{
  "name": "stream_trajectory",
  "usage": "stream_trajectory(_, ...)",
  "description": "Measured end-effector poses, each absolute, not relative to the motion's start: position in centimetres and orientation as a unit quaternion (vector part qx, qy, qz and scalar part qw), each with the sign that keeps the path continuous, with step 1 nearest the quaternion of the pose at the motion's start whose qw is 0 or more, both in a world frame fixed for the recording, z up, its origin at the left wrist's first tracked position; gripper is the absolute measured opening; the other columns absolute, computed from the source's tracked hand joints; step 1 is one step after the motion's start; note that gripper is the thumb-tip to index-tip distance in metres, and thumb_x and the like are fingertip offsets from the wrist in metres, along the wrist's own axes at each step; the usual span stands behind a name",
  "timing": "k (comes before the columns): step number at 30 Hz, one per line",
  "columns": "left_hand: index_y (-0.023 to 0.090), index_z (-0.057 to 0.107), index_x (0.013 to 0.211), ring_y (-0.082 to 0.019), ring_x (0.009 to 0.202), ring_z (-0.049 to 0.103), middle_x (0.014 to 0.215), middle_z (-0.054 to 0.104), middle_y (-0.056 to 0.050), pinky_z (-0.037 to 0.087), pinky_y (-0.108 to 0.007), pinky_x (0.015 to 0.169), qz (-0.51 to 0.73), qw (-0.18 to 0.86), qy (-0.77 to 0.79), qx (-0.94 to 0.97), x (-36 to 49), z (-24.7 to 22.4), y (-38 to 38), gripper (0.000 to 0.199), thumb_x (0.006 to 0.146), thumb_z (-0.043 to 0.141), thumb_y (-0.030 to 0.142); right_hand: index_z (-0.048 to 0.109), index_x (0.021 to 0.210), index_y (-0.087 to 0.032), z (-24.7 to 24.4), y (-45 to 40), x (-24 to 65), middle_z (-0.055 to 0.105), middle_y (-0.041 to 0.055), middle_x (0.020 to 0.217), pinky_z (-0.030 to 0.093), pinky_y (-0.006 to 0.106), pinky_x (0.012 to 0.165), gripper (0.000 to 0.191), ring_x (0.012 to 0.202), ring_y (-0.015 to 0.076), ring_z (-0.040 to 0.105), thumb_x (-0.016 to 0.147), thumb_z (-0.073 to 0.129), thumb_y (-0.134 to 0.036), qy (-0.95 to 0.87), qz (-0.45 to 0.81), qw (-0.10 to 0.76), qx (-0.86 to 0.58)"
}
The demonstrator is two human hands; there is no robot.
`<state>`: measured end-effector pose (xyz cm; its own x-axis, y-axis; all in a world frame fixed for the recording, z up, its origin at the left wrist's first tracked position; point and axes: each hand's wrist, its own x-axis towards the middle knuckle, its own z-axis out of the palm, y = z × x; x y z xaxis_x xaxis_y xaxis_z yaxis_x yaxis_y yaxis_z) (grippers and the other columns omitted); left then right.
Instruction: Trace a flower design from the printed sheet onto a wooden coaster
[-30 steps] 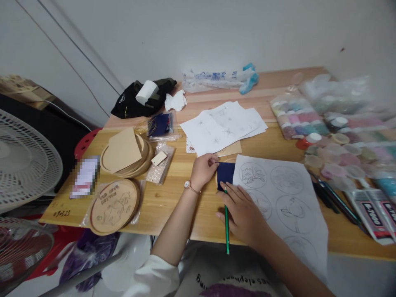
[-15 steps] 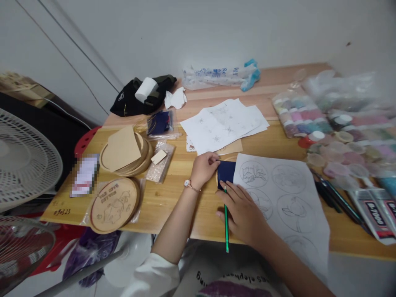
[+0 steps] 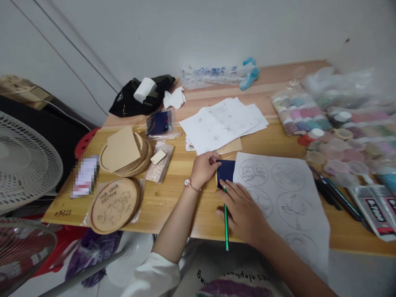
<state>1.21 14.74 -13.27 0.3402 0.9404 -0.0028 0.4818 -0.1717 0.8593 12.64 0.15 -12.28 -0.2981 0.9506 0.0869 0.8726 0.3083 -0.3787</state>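
Note:
My left hand (image 3: 202, 169) curls at the upper left corner of a navy paper sheet (image 3: 225, 173), its fingertips on the sheet's edge. The sheet lies partly under a white sheet printed with circled flower outlines (image 3: 287, 206). A round wooden disc (image 3: 217, 177) shows just past the navy sheet's left edge, and most of it is hidden. My right hand (image 3: 243, 216) rests over the lower edge of the navy sheet and grips a green pencil (image 3: 226, 222). The pencil's shaft runs toward me, past the table's front edge.
On the wooden table (image 3: 176, 206) lie stacked wooden discs (image 3: 133, 154), an engraved disc in plastic (image 3: 114, 206), and loose drawings (image 3: 219, 126). Packets of coloured beads (image 3: 297, 113), B-7000 glue tubes (image 3: 373, 210) and dark pens (image 3: 328, 194) sit right. A white fan (image 3: 24, 161) stands left.
The whole view has shifted and tilted slightly as my head moved. Both hands, the pencil and the sheets keep the same positions relative to one another.

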Motion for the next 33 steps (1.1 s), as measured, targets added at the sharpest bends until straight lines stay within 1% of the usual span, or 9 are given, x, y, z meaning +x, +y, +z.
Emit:
stream_trajectory(7, 0.016, 0.068, 0.081, -0.011, 0.065, 0.059, 0.072, 0.066, 0.000, 0.046, -0.023, 0.066, 0.285, 0.398, 0.502, 0.713, 1.2, -13.3, 14.7, 0.014, 0.069, 0.068, 0.008, 0.055, 0.120, -0.016, -12.2, 0.1, 12.6, 0.047, 0.0120, 0.138, 0.031, 0.047, 0.109, 0.038, 0.129, 0.0256, 0.039, 0.082, 0.051, -0.021, -0.792, 0.139, 0.149, -0.576)
stream_trajectory(18, 0.017, 0.068, 0.082, -0.011, 0.063, 0.057, 0.071, 0.065, 0.001, 0.046, -0.023, 0.064, 0.279, 0.388, 0.506, 0.718, 1.3, -13.4, 14.7, 0.013, 0.070, 0.068, 0.011, 0.055, 0.120, -0.015, -12.4, 0.2, 12.7, 0.046, 0.0122, 0.138, 0.031, 0.047, 0.109, 0.038, 0.129, 0.0266, 0.039, 0.083, 0.051, -0.022, -0.792, 0.134, 0.153, -0.576)
stream_trajectory(24, 0.018, 0.069, 0.085, -0.010, 0.061, 0.056, 0.069, 0.063, 0.002, 0.045, -0.023, 0.063, 0.265, 0.389, 0.507, 0.722, 1.4, -13.1, 14.5, 0.020, 0.066, 0.071, 0.011, 0.056, 0.118, -0.014, -12.5, 0.2, 12.7, 0.047, 0.0128, 0.138, 0.030, 0.047, 0.109, 0.037, 0.128, 0.0270, 0.040, 0.082, 0.052, -0.023, -0.792, 0.136, 0.162, -0.573)
stream_trajectory(26, 0.018, 0.069, 0.085, -0.011, 0.062, 0.057, 0.069, 0.063, 0.002, 0.045, -0.023, 0.063, 0.264, 0.386, 0.509, 0.723, 1.4, -13.2, 14.5, 0.020, 0.067, 0.071, 0.011, 0.055, 0.118, -0.015, -12.5, 0.2, 12.7, 0.047, 0.0124, 0.137, 0.031, 0.047, 0.108, 0.036, 0.128, 0.0270, 0.040, 0.083, 0.051, -0.023, -0.793, 0.131, 0.173, -0.570)
stream_trajectory(29, 0.018, 0.068, 0.085, -0.011, 0.062, 0.057, 0.070, 0.063, 0.002, 0.045, -0.023, 0.063, 0.264, 0.385, 0.510, 0.722, 1.5, -13.2, 14.5, 0.020, 0.067, 0.071, 0.010, 0.055, 0.117, -0.016, -12.4, -0.4, 13.6, 0.050, 0.0116, 0.134, 0.034, 0.045, 0.105, 0.033, 0.126, 0.0264, 0.041, 0.086, 0.047, -0.024, -0.780, 0.095, 0.212, -0.581)
stream_trajectory(31, 0.018, 0.068, 0.085, -0.011, 0.062, 0.057, 0.069, 0.063, 0.002, 0.045, -0.023, 0.063, 0.264, 0.386, 0.510, 0.722, 1.5, -13.2, 14.5, 0.020, 0.067, 0.071, 0.010, 0.054, 0.116, -0.016, -12.1, -1.1, 15.2, 0.054, 0.0129, 0.128, 0.038, 0.044, 0.101, 0.031, 0.122, 0.0260, 0.045, 0.089, 0.044, -0.027, -0.746, 0.056, 0.244, -0.617)
stream_trajectory(33, 0.018, 0.068, 0.085, -0.011, 0.063, 0.057, 0.069, 0.063, 0.002, 0.044, -0.023, 0.062, 0.265, 0.388, 0.511, 0.720, 1.5, -13.2, 14.4, 0.020, 0.066, 0.071, 0.010, 0.054, 0.112, -0.015, -11.8, -2.2, 17.7, 0.060, 0.0143, 0.116, 0.042, 0.043, 0.094, 0.032, 0.111, 0.0266, 0.053, 0.090, 0.041, -0.035, -0.681, 0.025, 0.264, -0.682)
